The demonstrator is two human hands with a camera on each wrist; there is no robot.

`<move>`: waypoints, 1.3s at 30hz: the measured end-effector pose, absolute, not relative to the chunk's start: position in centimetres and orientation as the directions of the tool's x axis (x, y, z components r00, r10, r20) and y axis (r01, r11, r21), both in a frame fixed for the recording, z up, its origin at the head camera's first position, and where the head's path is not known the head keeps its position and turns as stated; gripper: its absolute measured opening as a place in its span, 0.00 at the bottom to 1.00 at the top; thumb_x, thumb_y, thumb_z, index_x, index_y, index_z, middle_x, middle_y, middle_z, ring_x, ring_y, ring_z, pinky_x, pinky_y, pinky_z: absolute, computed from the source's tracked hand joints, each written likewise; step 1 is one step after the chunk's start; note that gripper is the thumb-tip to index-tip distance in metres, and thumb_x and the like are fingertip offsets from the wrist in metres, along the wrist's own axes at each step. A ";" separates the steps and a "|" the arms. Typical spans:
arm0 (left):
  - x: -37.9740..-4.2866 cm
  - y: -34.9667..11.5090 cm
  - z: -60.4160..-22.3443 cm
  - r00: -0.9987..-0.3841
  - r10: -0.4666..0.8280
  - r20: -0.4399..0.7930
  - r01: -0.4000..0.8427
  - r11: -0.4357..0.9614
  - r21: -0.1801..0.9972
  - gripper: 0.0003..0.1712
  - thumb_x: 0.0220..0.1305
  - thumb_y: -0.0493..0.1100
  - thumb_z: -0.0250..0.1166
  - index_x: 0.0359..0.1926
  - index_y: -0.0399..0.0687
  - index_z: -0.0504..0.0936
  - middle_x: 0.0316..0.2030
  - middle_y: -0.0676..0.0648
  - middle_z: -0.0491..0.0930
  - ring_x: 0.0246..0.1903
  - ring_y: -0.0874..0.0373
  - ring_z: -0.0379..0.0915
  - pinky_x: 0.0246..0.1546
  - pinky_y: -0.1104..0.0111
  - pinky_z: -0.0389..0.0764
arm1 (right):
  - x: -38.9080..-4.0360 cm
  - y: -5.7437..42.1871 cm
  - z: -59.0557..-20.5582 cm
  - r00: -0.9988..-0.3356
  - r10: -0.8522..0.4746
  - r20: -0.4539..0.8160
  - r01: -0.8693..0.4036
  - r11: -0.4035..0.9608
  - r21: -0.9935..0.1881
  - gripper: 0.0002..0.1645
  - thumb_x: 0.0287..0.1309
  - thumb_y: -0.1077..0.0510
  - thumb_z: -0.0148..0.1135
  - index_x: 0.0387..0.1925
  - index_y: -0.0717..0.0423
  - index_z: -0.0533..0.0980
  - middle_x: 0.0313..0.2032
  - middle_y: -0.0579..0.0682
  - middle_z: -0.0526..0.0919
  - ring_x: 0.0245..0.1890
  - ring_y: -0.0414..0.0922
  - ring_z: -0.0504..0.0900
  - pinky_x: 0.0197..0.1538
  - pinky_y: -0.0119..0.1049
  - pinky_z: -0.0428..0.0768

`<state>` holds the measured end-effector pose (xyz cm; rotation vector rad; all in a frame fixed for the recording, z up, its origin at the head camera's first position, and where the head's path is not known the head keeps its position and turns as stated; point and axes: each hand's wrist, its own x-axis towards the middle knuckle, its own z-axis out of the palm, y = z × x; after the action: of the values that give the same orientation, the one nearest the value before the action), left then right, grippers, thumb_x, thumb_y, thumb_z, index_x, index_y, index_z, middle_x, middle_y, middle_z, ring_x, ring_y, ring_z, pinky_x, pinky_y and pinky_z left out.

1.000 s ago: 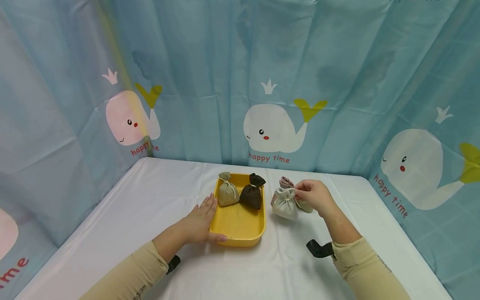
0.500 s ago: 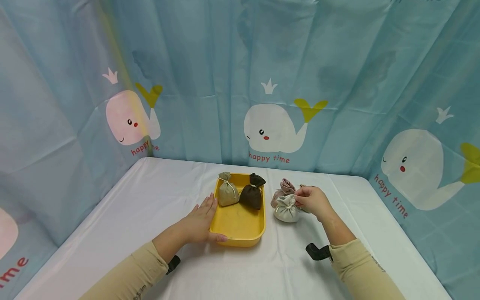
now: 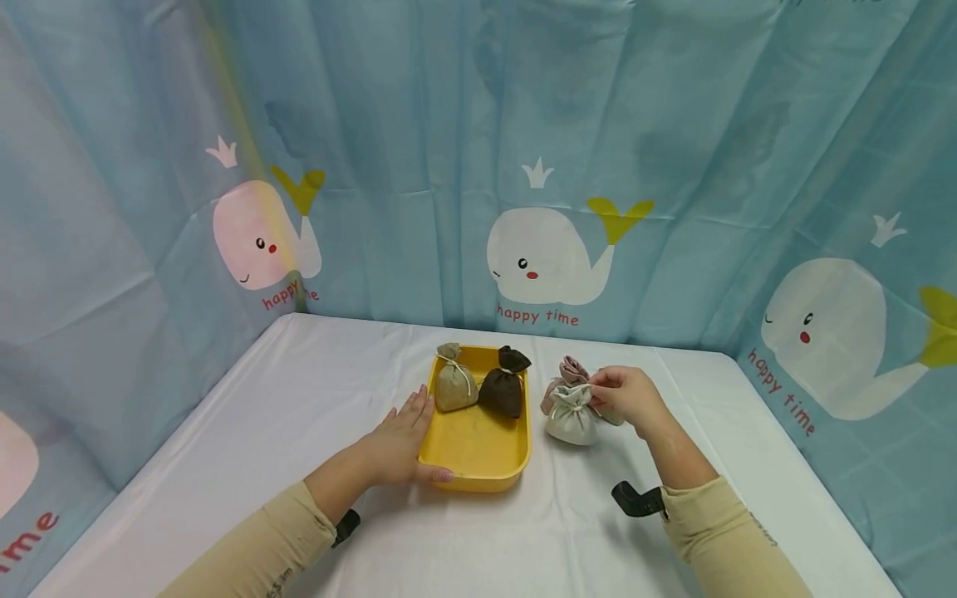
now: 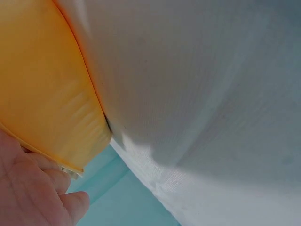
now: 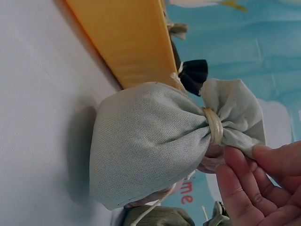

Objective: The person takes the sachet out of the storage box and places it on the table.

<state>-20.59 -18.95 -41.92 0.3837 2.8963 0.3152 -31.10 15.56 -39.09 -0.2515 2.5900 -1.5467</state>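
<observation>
A pale grey-white drawstring pouch [image 3: 571,422], tied with a cream cord, is pinched at its gathered neck by my right hand [image 3: 626,399]. In the right wrist view the thumb and fingertips hold the frill of this pouch [image 5: 150,136]. Behind it sits a pink pouch [image 3: 573,370], and an olive pouch [image 5: 160,217] is partly hidden by my hand. Fingers spread, my left hand [image 3: 396,440] rests along the left side of a yellow tray [image 3: 478,483], its thumb over the near corner. Inside the tray lie a beige pouch [image 3: 454,386] and a dark brown pouch [image 3: 503,390].
A white cloth covers the table [image 3: 463,548]. A blue curtain [image 3: 389,166] with whale prints hangs behind and at both sides. Black wrist mounts [image 3: 637,498] show below the sleeves.
My right hand brings the grey-white pouch down a little in front of the pink one, then lifts it very slightly. My left hand and the tray stay put.
</observation>
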 end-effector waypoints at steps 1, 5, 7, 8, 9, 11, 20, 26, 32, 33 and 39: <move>-20.6 -18.9 -41.9 -0.945 0.277 -0.172 0.232 0.943 0.238 0.74 0.35 0.83 0.52 0.70 0.38 0.38 0.70 0.41 0.29 0.69 0.49 0.27 0.65 0.50 0.43 | -31.1 15.6 -39.2 -0.980 -0.196 -0.021 -0.074 0.461 -0.884 0.07 0.57 0.68 0.56 0.35 0.69 0.77 0.29 0.53 0.81 0.28 0.41 0.80 0.39 0.45 0.80; -20.5 -18.9 -41.9 -0.945 0.277 -0.173 0.232 0.942 0.242 0.74 0.36 0.83 0.52 0.70 0.38 0.37 0.70 0.41 0.29 0.69 0.49 0.27 0.65 0.50 0.43 | -31.5 15.7 -39.8 -0.981 -0.191 -0.045 -0.050 0.464 -0.885 0.07 0.58 0.68 0.56 0.36 0.70 0.77 0.30 0.54 0.82 0.28 0.41 0.80 0.39 0.44 0.80; -20.5 -18.9 -41.9 -0.945 0.279 -0.169 0.235 0.942 0.240 0.74 0.36 0.83 0.52 0.70 0.38 0.37 0.70 0.41 0.29 0.69 0.49 0.28 0.65 0.50 0.44 | -31.7 15.8 -40.2 -0.984 -0.171 -0.053 -0.033 0.466 -0.884 0.07 0.58 0.67 0.56 0.36 0.69 0.77 0.30 0.53 0.82 0.28 0.41 0.80 0.39 0.44 0.80; -20.5 -18.9 -42.0 -0.945 0.280 -0.167 0.236 0.942 0.240 0.74 0.36 0.83 0.52 0.70 0.38 0.37 0.70 0.41 0.29 0.69 0.48 0.28 0.65 0.50 0.44 | -31.8 15.8 -40.3 -0.986 -0.160 -0.053 -0.029 0.470 -0.882 0.07 0.58 0.67 0.56 0.36 0.69 0.77 0.30 0.53 0.82 0.28 0.41 0.80 0.39 0.44 0.80; -20.5 -18.9 -42.0 -0.945 0.281 -0.166 0.237 0.941 0.239 0.74 0.36 0.83 0.52 0.70 0.38 0.37 0.70 0.41 0.29 0.69 0.48 0.28 0.65 0.50 0.44 | -31.8 15.8 -40.4 -0.987 -0.153 -0.051 -0.029 0.476 -0.879 0.07 0.58 0.67 0.56 0.36 0.68 0.77 0.30 0.52 0.82 0.28 0.41 0.80 0.39 0.44 0.80; -20.5 -18.9 -42.0 -0.946 0.282 -0.162 0.239 0.941 0.240 0.74 0.36 0.83 0.52 0.70 0.39 0.37 0.70 0.41 0.29 0.69 0.48 0.28 0.65 0.50 0.44 | -31.9 15.9 -40.5 -0.988 -0.147 -0.049 -0.029 0.484 -0.875 0.07 0.58 0.67 0.56 0.36 0.68 0.77 0.29 0.52 0.82 0.28 0.41 0.80 0.39 0.44 0.80; -20.5 -18.9 -42.0 -0.945 0.283 -0.164 0.239 0.940 0.244 0.74 0.35 0.84 0.52 0.70 0.39 0.38 0.70 0.41 0.29 0.69 0.49 0.28 0.65 0.50 0.44 | -31.6 16.2 -39.8 -0.981 -0.177 -0.083 -0.012 0.478 -0.879 0.13 0.57 0.62 0.59 0.41 0.69 0.76 0.33 0.54 0.82 0.31 0.44 0.82 0.41 0.43 0.80; -20.6 -18.9 -42.0 -0.945 0.282 -0.165 0.237 0.939 0.249 0.74 0.35 0.84 0.52 0.70 0.39 0.37 0.70 0.41 0.30 0.69 0.49 0.28 0.65 0.50 0.43 | -31.4 16.5 -39.2 -0.977 -0.195 -0.090 -0.013 0.469 -0.883 0.16 0.56 0.59 0.61 0.42 0.69 0.76 0.34 0.53 0.83 0.36 0.49 0.83 0.44 0.45 0.79; -20.6 -19.0 -42.0 -0.945 0.281 -0.167 0.232 0.937 0.261 0.74 0.35 0.83 0.52 0.70 0.39 0.37 0.71 0.41 0.30 0.70 0.49 0.28 0.65 0.50 0.43 | -31.7 16.8 -39.2 -0.975 -0.211 -0.070 -0.035 0.458 -0.888 0.18 0.60 0.57 0.57 0.43 0.71 0.75 0.38 0.61 0.82 0.34 0.44 0.83 0.47 0.47 0.77; -20.6 -19.0 -42.0 -0.945 0.280 -0.167 0.232 0.937 0.261 0.74 0.35 0.83 0.52 0.70 0.39 0.37 0.71 0.41 0.30 0.70 0.49 0.28 0.66 0.50 0.43 | -31.8 16.9 -39.2 -0.975 -0.214 -0.066 -0.039 0.453 -0.891 0.19 0.60 0.58 0.57 0.43 0.72 0.75 0.40 0.63 0.82 0.34 0.43 0.83 0.47 0.48 0.77; -20.6 -19.0 -42.0 -0.946 0.279 -0.166 0.230 0.937 0.265 0.74 0.35 0.83 0.53 0.70 0.39 0.37 0.71 0.41 0.30 0.70 0.49 0.28 0.66 0.50 0.43 | -31.7 17.0 -38.9 -0.971 -0.237 -0.041 -0.066 0.430 -0.900 0.19 0.61 0.58 0.56 0.44 0.74 0.73 0.41 0.65 0.81 0.37 0.49 0.83 0.44 0.42 0.79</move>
<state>-20.59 -19.02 -41.97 0.3837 2.8917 0.3599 -31.74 16.96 -38.93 -0.2689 2.5163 -1.5730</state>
